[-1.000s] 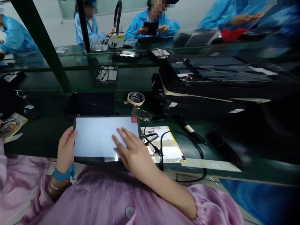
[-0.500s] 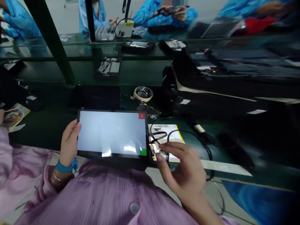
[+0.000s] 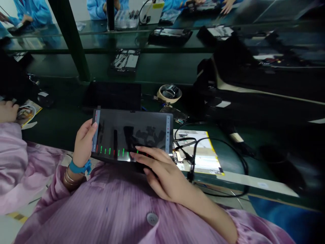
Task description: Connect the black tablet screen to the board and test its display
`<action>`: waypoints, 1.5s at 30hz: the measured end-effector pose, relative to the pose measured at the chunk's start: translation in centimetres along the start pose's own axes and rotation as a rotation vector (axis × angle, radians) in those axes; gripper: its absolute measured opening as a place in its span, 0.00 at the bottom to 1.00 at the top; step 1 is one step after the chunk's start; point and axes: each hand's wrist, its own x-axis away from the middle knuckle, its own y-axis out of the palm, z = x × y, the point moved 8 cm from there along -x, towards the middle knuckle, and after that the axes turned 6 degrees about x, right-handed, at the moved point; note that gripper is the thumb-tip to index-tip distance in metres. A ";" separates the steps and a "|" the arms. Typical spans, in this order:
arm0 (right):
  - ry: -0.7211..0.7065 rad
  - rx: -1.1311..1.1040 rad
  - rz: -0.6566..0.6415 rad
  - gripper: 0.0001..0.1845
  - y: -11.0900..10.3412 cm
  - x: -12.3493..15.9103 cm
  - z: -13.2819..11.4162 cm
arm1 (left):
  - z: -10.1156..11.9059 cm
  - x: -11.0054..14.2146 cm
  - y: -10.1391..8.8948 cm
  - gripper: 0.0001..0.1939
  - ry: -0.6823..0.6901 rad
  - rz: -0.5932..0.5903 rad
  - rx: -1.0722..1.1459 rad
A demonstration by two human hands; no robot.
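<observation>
A black tablet-like screen (image 3: 114, 127) is tilted up in front of my body. It shows a dark display with a pale bar along each side and rows of small green and red text near its lower edge. My left hand (image 3: 85, 139) grips its left edge, thumb on the front. Over the lower right of the glass lies my right hand (image 3: 165, 173), fingers stretched out and fingertips at the screen; whether they press it I cannot tell. Black cables (image 3: 220, 139) loop beside the right edge, near a lit small circuit board (image 3: 177, 157) on a paper sheet (image 3: 208, 154).
Behind the screen lie a dark flat panel (image 3: 113, 95), a tape roll (image 3: 162, 96) and a circuit board (image 3: 175, 113). Black casings (image 3: 243, 101) are stacked at right. Opened devices (image 3: 125, 61) rest on the shelf. A neighbour's hand (image 3: 8, 111) is at left; people in blue work opposite.
The display has gone from white with red and green corner squares to dark with coloured text. My right hand has moved left from beside the screen onto its lower part. The view has shifted.
</observation>
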 end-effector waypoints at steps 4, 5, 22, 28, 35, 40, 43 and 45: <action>-0.069 0.045 -0.069 0.23 1.0 -0.6 -0.5 | 0.3 0.0 0.1 0.17 0.023 -0.002 -0.035; -0.069 0.059 -0.071 0.23 1.0 -0.5 -0.4 | 0.4 0.1 0.1 0.17 0.024 -0.002 -0.040; 0.556 0.289 0.331 0.12 -5.5 8.7 4.8 | 0.6 0.2 0.1 0.18 0.028 0.011 -0.035; 0.825 0.198 0.188 0.09 -7.7 12.1 6.9 | 0.3 0.2 -0.9 0.18 -0.007 0.151 -0.046; 0.570 0.379 0.106 0.09 -7.2 10.4 6.5 | 1.2 0.5 -0.6 0.17 -0.055 0.210 -0.107; 0.438 0.342 -0.003 0.13 -5.7 8.5 8.4 | 1.5 0.7 -0.5 0.13 -0.079 0.255 -0.124; 0.511 0.268 0.281 0.10 -8.8 8.9 9.6 | 1.9 1.0 -0.5 0.10 -0.078 0.323 -0.121; 0.627 0.117 0.624 0.07 -11.8 10.6 10.2 | 2.0 1.2 -0.4 0.09 -0.088 0.345 -0.143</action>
